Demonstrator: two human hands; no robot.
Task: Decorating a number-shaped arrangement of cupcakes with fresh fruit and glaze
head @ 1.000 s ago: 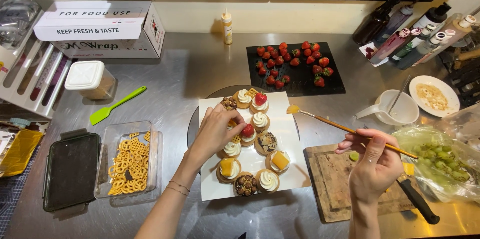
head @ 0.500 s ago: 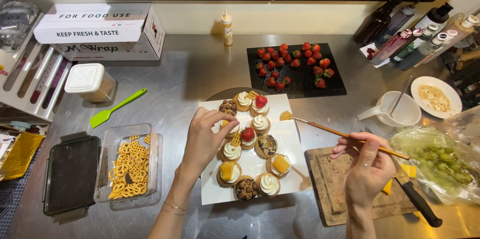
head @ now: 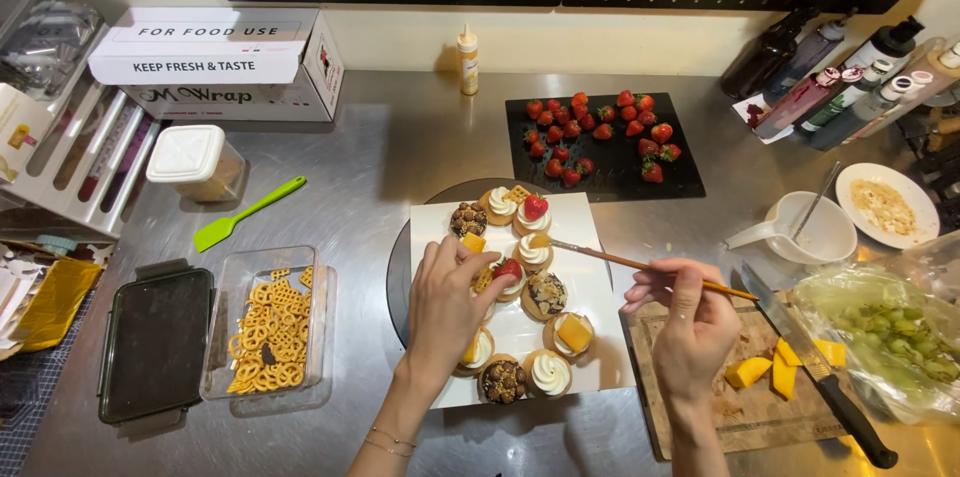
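Far out to the left of our left hand (head: 445, 312) sit a dark lidded container (head: 155, 342) and a clear tub of pretzels (head: 272, 332), with a green spatula (head: 245, 214) lying up and to the left on the steel counter (head: 380, 147). Our left hand rests palm down on the near left part of a white square plate (head: 590, 287), fingers loosely curled over a small cream-topped tart (head: 478, 349); we cannot tell whether it grips the tart or only steadies it. Around that hand stand more tarts, some with a strawberry, some with a yellow cube. Just to its right lies the tip of a thin brush (head: 640, 263). The brush runs as a long slanting line, its tip up and to the left over the tarts, its handle down and to the right into our right hand (head: 690, 322), whose fingers are pinched together on the handle. So the tarts lie to the left of the right hand, along the brush's own axis, while the left hand is already on them. Beyond the right hand's knuckles sits a black tray of strawberries (head: 600, 137). Under and to its right lies a wooden cutting board (head: 740, 407) with mango pieces (head: 775, 372) and a black-handled knife (head: 825, 387).
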